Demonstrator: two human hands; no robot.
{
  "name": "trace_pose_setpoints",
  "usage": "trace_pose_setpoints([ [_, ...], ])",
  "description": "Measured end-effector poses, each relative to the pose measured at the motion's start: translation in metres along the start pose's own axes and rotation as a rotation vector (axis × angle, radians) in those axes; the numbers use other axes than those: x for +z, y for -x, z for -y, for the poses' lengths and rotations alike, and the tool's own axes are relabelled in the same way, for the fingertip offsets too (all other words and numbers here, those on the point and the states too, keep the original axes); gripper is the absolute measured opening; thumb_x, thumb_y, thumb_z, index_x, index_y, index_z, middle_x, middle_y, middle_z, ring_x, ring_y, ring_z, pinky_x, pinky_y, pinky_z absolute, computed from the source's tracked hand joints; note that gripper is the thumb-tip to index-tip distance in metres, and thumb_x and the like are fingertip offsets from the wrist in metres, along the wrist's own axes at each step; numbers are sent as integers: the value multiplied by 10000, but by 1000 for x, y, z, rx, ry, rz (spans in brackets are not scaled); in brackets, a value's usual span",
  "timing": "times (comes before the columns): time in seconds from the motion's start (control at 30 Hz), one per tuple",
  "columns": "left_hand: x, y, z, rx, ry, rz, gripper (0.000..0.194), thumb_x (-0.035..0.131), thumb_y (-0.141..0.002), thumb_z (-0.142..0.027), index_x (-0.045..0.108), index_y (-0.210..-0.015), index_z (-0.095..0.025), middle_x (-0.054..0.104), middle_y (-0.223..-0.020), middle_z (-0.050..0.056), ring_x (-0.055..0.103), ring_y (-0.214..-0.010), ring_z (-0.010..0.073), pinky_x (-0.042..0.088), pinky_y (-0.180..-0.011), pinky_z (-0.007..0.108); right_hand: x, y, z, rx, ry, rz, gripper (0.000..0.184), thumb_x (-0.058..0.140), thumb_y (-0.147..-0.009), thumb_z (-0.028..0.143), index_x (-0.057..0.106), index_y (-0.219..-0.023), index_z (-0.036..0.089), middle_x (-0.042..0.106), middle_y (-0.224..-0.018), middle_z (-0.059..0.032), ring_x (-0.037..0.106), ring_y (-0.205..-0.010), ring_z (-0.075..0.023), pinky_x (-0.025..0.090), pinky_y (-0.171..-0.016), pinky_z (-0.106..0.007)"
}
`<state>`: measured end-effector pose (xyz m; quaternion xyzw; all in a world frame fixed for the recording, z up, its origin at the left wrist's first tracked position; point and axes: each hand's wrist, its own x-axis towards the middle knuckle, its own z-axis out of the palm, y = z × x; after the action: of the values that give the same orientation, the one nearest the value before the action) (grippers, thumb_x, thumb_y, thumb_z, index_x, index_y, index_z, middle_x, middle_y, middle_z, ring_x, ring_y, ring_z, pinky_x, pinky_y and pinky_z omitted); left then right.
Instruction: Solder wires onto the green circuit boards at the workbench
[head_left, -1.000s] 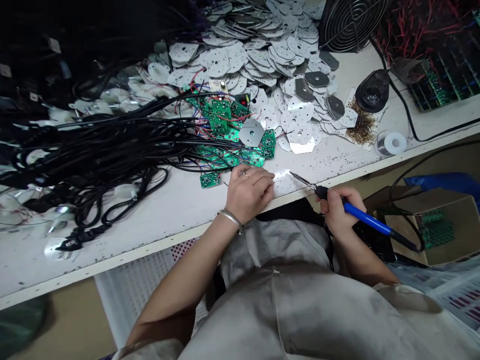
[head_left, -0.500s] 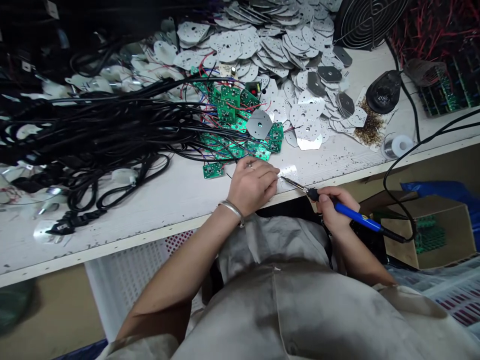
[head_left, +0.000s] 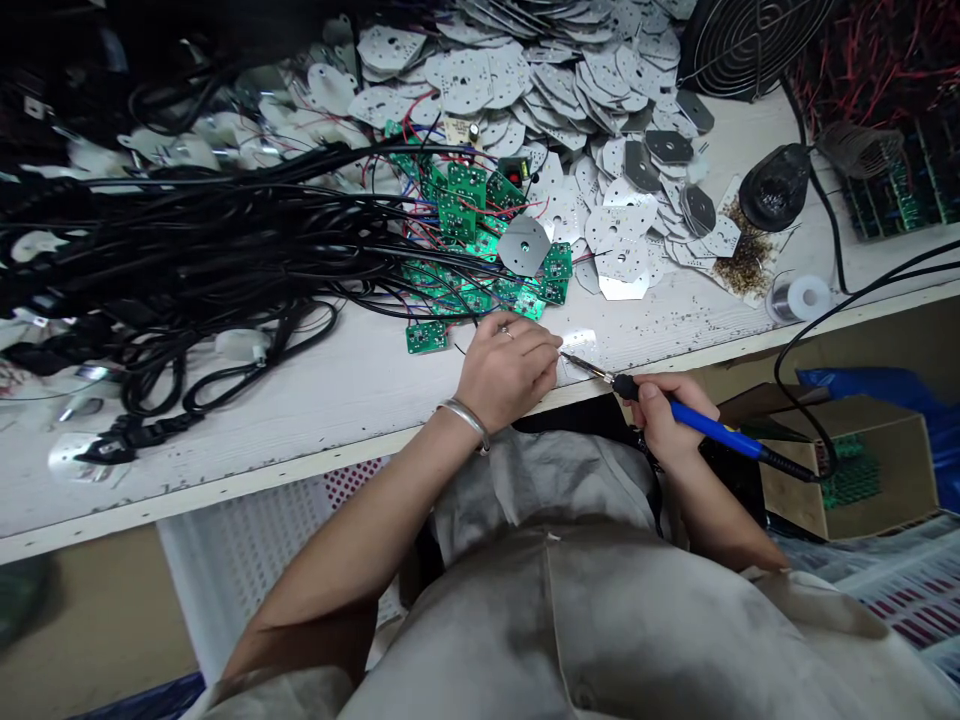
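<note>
Black power cords (head_left: 187, 240) left of left hand (head_left: 506, 370), on white surface (head_left: 300, 430). Green circuit boards (head_left: 457, 290) just beyond that hand. Hand curled, braced on surface edge; held item, if any, hidden. Right hand (head_left: 664, 420) pen-grips blue-handled soldering iron (head_left: 709, 425), tip just beside left fingertips (head_left: 551, 345). Bracing suits fine tip work. Solder spool (head_left: 799, 298) well right of left hand.

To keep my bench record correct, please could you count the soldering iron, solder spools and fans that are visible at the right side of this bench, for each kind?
Soldering irons: 1
Solder wire spools: 1
Wire-guarded fans: 1
Total: 3
</note>
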<state>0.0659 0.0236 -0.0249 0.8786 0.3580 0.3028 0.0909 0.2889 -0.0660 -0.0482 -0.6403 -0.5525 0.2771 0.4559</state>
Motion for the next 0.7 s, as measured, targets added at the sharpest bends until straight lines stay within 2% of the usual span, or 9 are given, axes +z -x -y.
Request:
trace_pose_setpoints([
  [0.1,0,0,0,-1,1,-2,118,567,-875,-155,642,-796,-200,762,-945,-28,691,-872,160,437,-890,386,1,0,-1,-12,14,-85,267,570,-895,483,655,-875,231,673,-639,8,641,-545,-147,539,-538,-289],
  [0.2,1,0,0,-8,4,10,125,563,-878,-155,641,-793,-202,761,-951,-30,690,-880,158,437,-896,384,5,-1,1,7,-28,-124,273,581,-888,484,649,-852,223,658,-611,19,597,-468,-128,526,-500,-280],
  [0.37,0,-1,0,-26,7,38,136,553,-881,-160,650,-797,-205,762,-959,-19,689,-887,166,439,-896,393,11,-3,9,-8,-264,-175,171,590,-907,395,636,-885,232,534,-484,92,480,-349,-95,493,-436,-260],
  [0.47,-2,-2,-1,-30,11,42,140,546,-880,-158,655,-804,-203,761,-953,-8,689,-877,170,443,-893,398,13,-7,16,-115,-318,-221,129,568,-929,361,608,-997,258,567,-538,85,570,-441,-119,562,-545,-310],
  [0.53,-2,-2,-1,-44,12,60,146,544,-879,-163,656,-795,-207,761,-948,-6,689,-870,173,445,-892,401,14,-10,21,-211,-221,-222,182,567,-930,351,579,-1092,271,668,-683,36,679,-616,-163,604,-680,-380],
  [0.6,0,-2,-1,-58,15,78,146,545,-878,-170,659,-795,-211,761,-948,-4,688,-877,177,446,-894,402,17,-14,24,-345,-88,-169,232,566,-928,325,562,-1155,278,727,-838,-14,723,-798,-205,610,-780,-423],
  [0.7,2,-2,-2,-68,11,97,143,543,-881,-172,662,-812,-210,760,-954,0,687,-902,180,447,-908,401,25,-19,21,-578,108,-89,264,557,-933,281,559,-1197,270,745,-954,-53,722,-889,-214,617,-784,-388],
])
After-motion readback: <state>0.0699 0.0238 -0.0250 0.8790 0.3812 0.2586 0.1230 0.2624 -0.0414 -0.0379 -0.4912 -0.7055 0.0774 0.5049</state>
